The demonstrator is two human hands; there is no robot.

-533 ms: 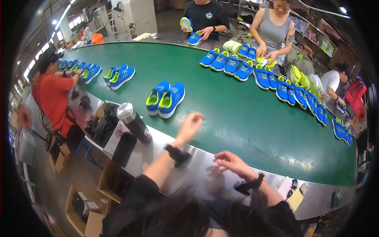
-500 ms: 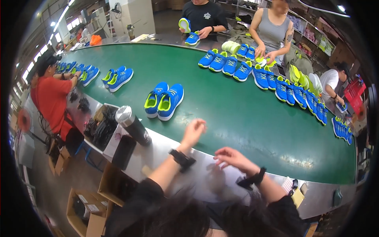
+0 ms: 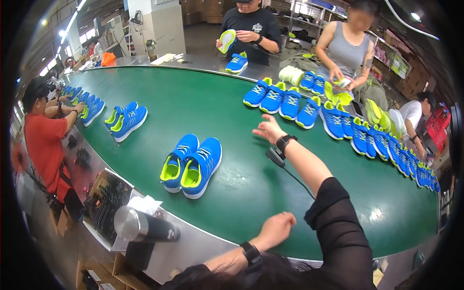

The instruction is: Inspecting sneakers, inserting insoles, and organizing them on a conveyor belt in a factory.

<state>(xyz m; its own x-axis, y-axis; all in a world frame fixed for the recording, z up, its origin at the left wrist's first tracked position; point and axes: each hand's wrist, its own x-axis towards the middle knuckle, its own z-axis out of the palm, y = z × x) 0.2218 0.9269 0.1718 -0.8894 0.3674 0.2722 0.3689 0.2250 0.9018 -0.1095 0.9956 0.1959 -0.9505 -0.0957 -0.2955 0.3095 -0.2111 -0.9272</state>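
My right hand (image 3: 269,129) reaches far over the green table, fingers apart and holding nothing. It is nearest to a row of blue sneakers (image 3: 290,102) with lime-green linings and white soles, just beyond its fingertips. Near the front edge of the table is my left hand (image 3: 277,231), its fingers curled in with nothing seen in them. Both wrists wear black bands. Beside the right wrist hangs a small black device (image 3: 275,157) on a cable. Left of my hands stands a pair of blue sneakers (image 3: 203,164), heels toward me.
A black tumbler (image 3: 145,225) with a steel lid lies at the metal edge, beside a box of dark parts (image 3: 104,200). More sneakers (image 3: 127,122) stand farther left. Across the table, one person holds a sneaker (image 3: 227,41); another handles lime-green insoles (image 3: 341,96). A person in red (image 3: 43,140) works at left.
My right hand has moved forward, up to the far sneaker row. My left hand now sits lower and farther right in view. The near sneaker pair appears closer and larger.
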